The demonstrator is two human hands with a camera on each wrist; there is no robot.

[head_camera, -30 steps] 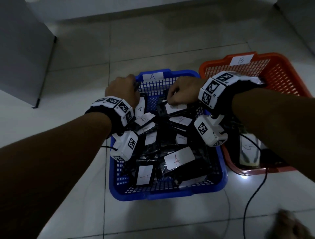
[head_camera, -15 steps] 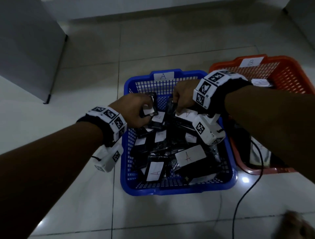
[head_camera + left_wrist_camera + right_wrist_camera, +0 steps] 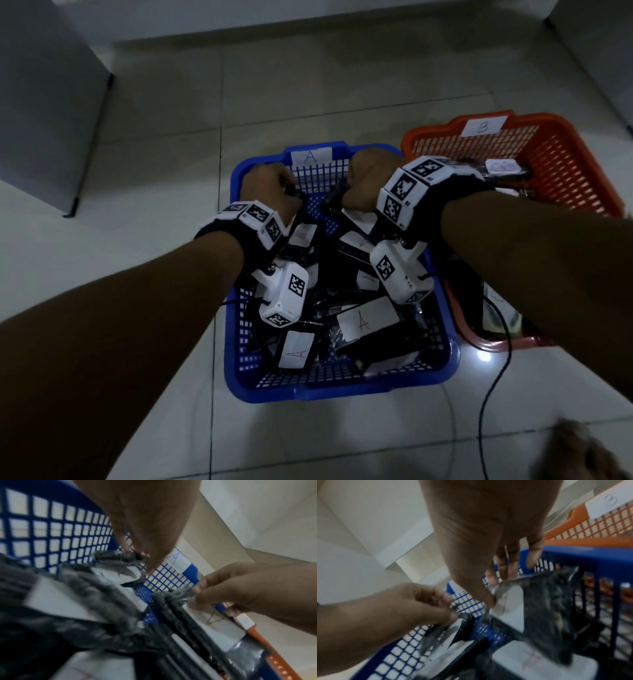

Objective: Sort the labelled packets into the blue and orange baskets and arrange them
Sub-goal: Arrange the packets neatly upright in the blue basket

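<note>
Head view: I see both hands down at the far end of the blue basket (image 3: 339, 387), which sits on the floor (image 3: 171, 171) with an "A" tag on its far rim. My left hand (image 3: 265, 186) is curled and pinching the top edge of a dark packet (image 3: 118, 566) with a white "A" label; the left wrist view shows the thumb and fingertips closed on its crinkled edge, close to the basket's far wall. My right hand (image 3: 368, 183) is also curled, thumb and fingers pinching the top corner of a second dark packet (image 3: 539, 601), which the right wrist view shows lifted and tilted above the pile. The two hands are near each other but apart. More dark packets with "A" labels (image 3: 366, 318) lie jumbled across the basket floor. Just to the right, touching the blue one, stands the orange basket (image 3: 565, 164), tagged "B", with a packet (image 3: 503, 168) in it. A black cable (image 3: 493, 394) trails over the tiles.
</note>
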